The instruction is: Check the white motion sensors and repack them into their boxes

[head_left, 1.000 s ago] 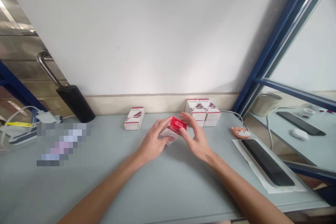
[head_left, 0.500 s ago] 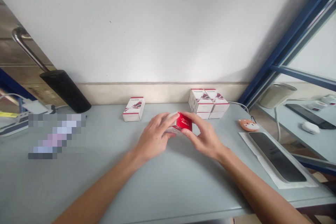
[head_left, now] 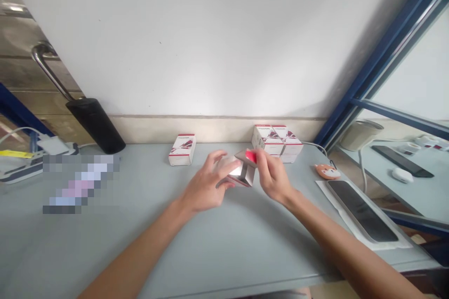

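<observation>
A small white and red cardboard box (head_left: 247,175) is held above the middle of the table, its end opened toward the right. My left hand (head_left: 206,184) wraps round the box body from the left, thumb below and fingers on top. My right hand (head_left: 273,173) pinches the raised red end flap (head_left: 250,155) between thumb and fingers. The box's inside shows dark and grey; its contents cannot be made out. Beyond my left hand a similar closed box (head_left: 182,149) lies on the table, and a stacked group of such boxes (head_left: 268,136) stands behind my right hand.
On the grey table (head_left: 210,261) a phone (head_left: 363,210) lies on white paper at the right, beside an orange animal-face case (head_left: 328,171). A black cylinder (head_left: 96,124) leans at the left near a power strip (head_left: 24,168). A blue-framed mirror (head_left: 403,121) stands at the right.
The red end of the box, closed before, is now open, with its flap lifted by my right hand. My right fingers have shifted from gripping the box end to pinching the flap.
</observation>
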Demonstrator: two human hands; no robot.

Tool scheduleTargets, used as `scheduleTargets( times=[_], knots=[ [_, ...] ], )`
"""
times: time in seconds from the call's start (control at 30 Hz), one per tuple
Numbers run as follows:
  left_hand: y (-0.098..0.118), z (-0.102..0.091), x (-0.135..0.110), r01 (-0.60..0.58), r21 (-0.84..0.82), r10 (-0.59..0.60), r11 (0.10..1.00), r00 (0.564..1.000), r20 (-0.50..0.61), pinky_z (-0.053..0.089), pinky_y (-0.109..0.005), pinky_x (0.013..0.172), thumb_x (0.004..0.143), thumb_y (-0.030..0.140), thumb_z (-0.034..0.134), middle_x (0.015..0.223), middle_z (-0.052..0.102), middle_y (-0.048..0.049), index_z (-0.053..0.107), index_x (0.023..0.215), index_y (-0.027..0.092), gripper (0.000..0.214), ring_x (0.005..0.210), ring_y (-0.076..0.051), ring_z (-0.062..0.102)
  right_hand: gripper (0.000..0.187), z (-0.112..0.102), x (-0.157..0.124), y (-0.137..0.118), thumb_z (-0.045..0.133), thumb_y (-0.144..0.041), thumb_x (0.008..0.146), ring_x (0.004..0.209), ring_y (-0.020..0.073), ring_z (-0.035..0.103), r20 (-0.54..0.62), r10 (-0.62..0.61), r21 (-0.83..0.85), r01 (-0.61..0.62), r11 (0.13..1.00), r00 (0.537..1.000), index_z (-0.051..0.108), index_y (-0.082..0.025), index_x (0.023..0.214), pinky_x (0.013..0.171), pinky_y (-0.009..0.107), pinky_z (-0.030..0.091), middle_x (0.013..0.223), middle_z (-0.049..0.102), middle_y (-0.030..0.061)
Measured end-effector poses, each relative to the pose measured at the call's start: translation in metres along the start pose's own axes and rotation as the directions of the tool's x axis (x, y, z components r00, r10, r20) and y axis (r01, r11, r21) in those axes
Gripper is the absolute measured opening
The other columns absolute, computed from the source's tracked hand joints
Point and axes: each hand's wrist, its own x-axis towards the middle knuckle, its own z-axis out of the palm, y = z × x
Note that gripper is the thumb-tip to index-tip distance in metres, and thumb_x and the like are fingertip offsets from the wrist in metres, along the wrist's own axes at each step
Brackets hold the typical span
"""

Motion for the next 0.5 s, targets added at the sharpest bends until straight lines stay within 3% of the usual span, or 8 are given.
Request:
scheduleTargets(
  times=[0.1, 0.27, 0.3, 0.33, 0.4, 0.47, 0.5],
  knots=[
    [0.004, -0.006, 0.006, -0.185, 0.198, 0.204, 0.963, 0.976, -0.078, 0.062, -0.054, 0.101, 0.085, 0.013, 0.078, 0.148, 0.033, -0.0125, 0.054, 0.138, 0.036, 0.062, 0.138, -0.036, 0.051, 0.044, 0.007, 0.021, -0.01, 0.04, -0.047, 0.108, 0.074, 0.0177, 0.06, -0.083, 0.177, 0.11, -0.167, 0.98, 0.981, 0.071, -0.022, 0.089, 0.063, 0.028, 0.047, 0.081, 0.069, 0.0014],
    [0.02, -0.009, 0.014, -0.392, 0.309, 0.412, 0.866, 0.911, 0.002, 0.055, -0.053, 0.111, 0.081, 0.005, 0.069, 0.142, 0.05, -0.0106, 0.062, 0.124, 0.032, 0.051, 0.142, -0.032, 0.049, 0.032, 0.019, 0.029, -0.007, 0.058, -0.049, 0.098, 0.08, 0.0181, 0.065, 0.189, 0.342, 0.324, -0.387, 0.863, 0.921, 0.075, -0.023, 0.097, 0.067, 0.028, 0.053, 0.093, 0.073, 0.002],
    [0.022, -0.008, 0.015, -0.406, 0.309, 0.418, 0.86, 0.908, 0.03, 0.054, -0.053, 0.111, 0.083, 0.004, 0.065, 0.139, 0.055, -0.0109, 0.061, 0.122, 0.03, 0.047, 0.14, -0.03, 0.052, 0.032, 0.019, 0.026, -0.004, 0.057, -0.05, 0.098, 0.08, 0.0179, 0.065, 0.182, 0.355, 0.34, -0.397, 0.852, 0.917, 0.074, -0.023, 0.1, 0.068, 0.029, 0.053, 0.097, 0.073, 0.0027],
    [0.024, -0.008, 0.015, -0.407, 0.307, 0.413, 0.86, 0.909, 0.047, 0.054, -0.053, 0.111, 0.085, 0.004, 0.062, 0.136, 0.059, -0.0112, 0.06, 0.12, 0.028, 0.044, 0.138, -0.028, 0.055, 0.032, 0.019, 0.022, 0.0, 0.055, -0.05, 0.1, 0.081, 0.0177, 0.065, 0.114, 0.361, 0.344, -0.378, 0.86, 0.926, 0.073, -0.024, 0.104, 0.068, 0.029, 0.054, 0.102, 0.072, 0.0034],
    [0.026, -0.008, 0.016, -0.383, 0.313, 0.389, 0.869, 0.92, 0.047, 0.055, -0.053, 0.109, 0.086, 0.003, 0.059, 0.131, 0.064, -0.0116, 0.058, 0.117, 0.027, 0.04, 0.133, -0.027, 0.06, 0.03, 0.017, 0.014, 0.006, 0.048, -0.047, 0.104, 0.083, 0.0181, 0.064, -0.14, 0.296, 0.298, -0.245, 0.923, 0.945, 0.068, -0.025, 0.109, 0.072, 0.032, 0.055, 0.107, 0.068, 0.005],
    [0.027, -0.008, 0.017, -0.335, 0.333, 0.347, 0.881, 0.938, 0.026, 0.057, -0.053, 0.105, 0.085, 0.003, 0.06, 0.128, 0.066, -0.0131, 0.057, 0.112, 0.026, 0.035, 0.128, -0.028, 0.065, 0.024, 0.013, 0.006, 0.007, 0.046, -0.041, 0.105, 0.095, 0.0212, 0.063, -0.299, 0.099, 0.182, -0.045, 0.982, 0.949, 0.063, -0.026, 0.113, 0.08, 0.037, 0.056, 0.112, 0.064, 0.0072],
    [0.026, -0.008, 0.017, -0.307, 0.336, 0.321, 0.89, 0.947, 0.014, 0.059, -0.053, 0.102, 0.086, 0.005, 0.063, 0.127, 0.067, -0.0143, 0.057, 0.108, 0.025, 0.031, 0.123, -0.028, 0.067, 0.022, 0.012, 0.003, 0.006, 0.047, -0.038, 0.104, 0.103, 0.0235, 0.063, -0.298, -0.021, 0.116, 0.058, 0.992, 0.954, 0.061, -0.027, 0.117, 0.084, 0.04, 0.056, 0.115, 0.062, 0.0085]
  ],
)
